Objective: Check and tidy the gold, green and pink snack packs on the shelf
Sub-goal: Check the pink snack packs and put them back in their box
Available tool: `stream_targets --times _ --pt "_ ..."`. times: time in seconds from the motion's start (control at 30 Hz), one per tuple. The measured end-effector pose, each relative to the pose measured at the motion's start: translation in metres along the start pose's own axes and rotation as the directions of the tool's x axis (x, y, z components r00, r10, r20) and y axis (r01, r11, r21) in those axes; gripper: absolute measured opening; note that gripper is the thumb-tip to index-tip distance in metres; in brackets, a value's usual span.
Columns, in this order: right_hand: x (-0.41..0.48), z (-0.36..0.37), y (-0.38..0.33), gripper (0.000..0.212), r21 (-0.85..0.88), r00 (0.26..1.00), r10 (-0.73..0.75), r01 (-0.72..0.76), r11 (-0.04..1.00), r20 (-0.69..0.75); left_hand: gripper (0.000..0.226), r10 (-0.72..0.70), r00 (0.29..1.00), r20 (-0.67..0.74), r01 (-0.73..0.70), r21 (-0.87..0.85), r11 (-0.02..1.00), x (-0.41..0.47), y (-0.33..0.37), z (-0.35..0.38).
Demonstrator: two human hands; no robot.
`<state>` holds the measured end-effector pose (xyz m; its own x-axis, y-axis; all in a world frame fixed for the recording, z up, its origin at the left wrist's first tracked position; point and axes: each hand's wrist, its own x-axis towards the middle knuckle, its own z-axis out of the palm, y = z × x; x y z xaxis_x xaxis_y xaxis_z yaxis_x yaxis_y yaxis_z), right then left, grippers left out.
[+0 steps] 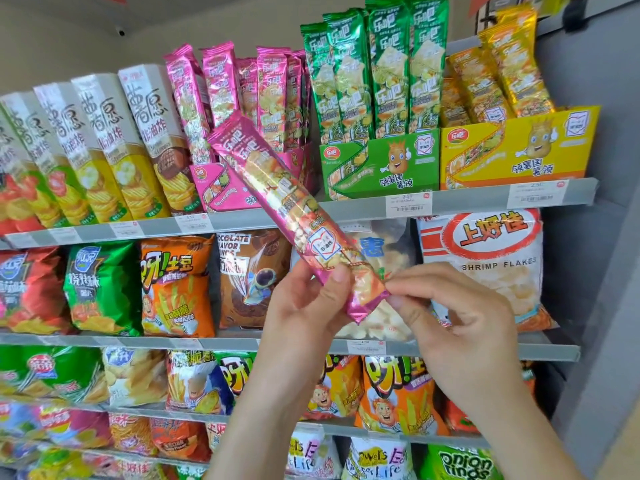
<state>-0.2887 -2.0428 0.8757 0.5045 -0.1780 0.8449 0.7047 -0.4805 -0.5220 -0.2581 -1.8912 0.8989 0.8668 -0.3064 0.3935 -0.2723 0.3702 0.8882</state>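
Standing upright in their pink display box (221,194) on the top shelf (349,206), the pink packs (221,81) face outward, while one held pink pack (277,199) slants below them, probably pulled out for checking. The left hand (304,303) grips its lower end, thumb curled over the front, and the right hand (460,320) pinches the bottom seal, likely to steady it. Rightward, the green packs (374,74) and gold packs (498,77) stand in their own boxes.

Grey metal shelf rails (485,199), white price tags (408,205) clipped on. Beige wall (69,46) up top, tiny dark dome camera (121,31). Grey side panel (588,271) on right.
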Motion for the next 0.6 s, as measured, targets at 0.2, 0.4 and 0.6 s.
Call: stream_targets --times 0.2,0.4,0.6 --pt "0.017 0.001 -0.011 0.032 0.236 0.936 0.238 -0.300 0.924 0.260 0.024 0.004 0.992 0.127 -0.037 0.256 0.966 -0.002 0.005 -0.014" --pt "0.050 0.018 -0.020 0.075 0.311 0.956 0.191 -0.255 0.915 0.224 0.027 -0.100 0.971 0.217 -0.013 0.467 0.884 -0.001 0.007 -0.022" --pt "0.083 0.012 -0.018 0.092 0.321 0.963 0.100 -0.180 0.930 0.251 0.028 -0.180 0.941 0.288 -0.019 0.574 0.819 0.020 0.030 -0.032"
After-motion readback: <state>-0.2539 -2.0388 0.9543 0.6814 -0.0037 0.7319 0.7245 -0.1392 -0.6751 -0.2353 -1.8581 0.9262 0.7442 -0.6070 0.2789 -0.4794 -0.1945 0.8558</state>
